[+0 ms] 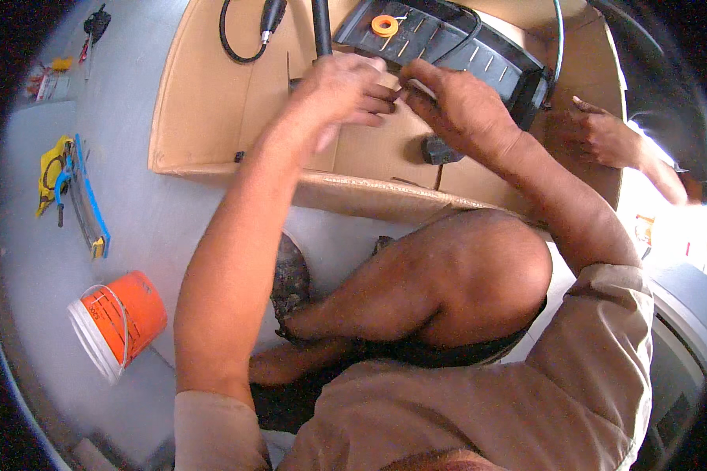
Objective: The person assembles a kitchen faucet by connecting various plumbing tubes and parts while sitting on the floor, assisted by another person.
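Observation:
Both of my hands work close together over an open cardboard box [247,170]. My left hand [342,94] is smeared by motion, its fingers bent toward the right one; whether it holds anything does not show. My right hand [463,106] is closed in a pinch beside the left fingertips, on something small that I cannot make out. A thin black cable [473,39] curves down over a black slotted panel [491,49] toward my right hand. On that panel lies an orange tape roll [385,26]. A black tube [321,27] stands just beyond my left hand.
A black cable with a thick plug [272,20] hangs inside the box's left side. A black knob-like part [440,149] lies under my right wrist. Another person's hand [601,135] is at the box's right. An orange bucket [137,314] and blue-handled pliers [61,184] lie left.

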Motion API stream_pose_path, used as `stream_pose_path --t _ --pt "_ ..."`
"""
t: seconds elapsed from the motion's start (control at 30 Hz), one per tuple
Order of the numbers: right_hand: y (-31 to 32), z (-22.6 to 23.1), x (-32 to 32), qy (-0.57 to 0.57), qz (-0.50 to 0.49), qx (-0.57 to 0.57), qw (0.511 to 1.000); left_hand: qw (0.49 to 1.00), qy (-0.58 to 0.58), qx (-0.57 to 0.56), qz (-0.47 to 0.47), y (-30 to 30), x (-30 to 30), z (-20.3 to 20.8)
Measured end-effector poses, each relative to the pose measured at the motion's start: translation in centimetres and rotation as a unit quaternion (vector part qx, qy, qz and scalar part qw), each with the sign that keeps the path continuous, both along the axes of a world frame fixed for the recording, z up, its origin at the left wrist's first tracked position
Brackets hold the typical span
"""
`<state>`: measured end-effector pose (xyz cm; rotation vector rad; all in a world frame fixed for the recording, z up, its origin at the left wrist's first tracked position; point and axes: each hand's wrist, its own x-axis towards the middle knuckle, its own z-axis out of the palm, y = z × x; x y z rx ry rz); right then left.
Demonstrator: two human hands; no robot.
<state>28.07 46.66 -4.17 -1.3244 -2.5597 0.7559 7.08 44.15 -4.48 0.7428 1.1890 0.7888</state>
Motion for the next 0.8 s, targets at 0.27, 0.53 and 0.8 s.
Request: stream_pose_path --t 0.27,0.53,0.8 --pt "1.4 -2.2 1.3 -0.142 0.008 -0.073 0.987 0.767 0.611 0.190 -0.050 5.3 -8.2 -2.9" --pt "0.2 -5.4 -0.1 -0.047 0.068 -0.131 0.988 0.803 0.591 0.062 -0.032 5.1 -9.5 -6.1" --pt "-0.2 -7.0 -5.8 -0.193 0.257 0.014 0.947 0.929 0.347 -0.127 -0.009 3.6 -9.1 -5.3"
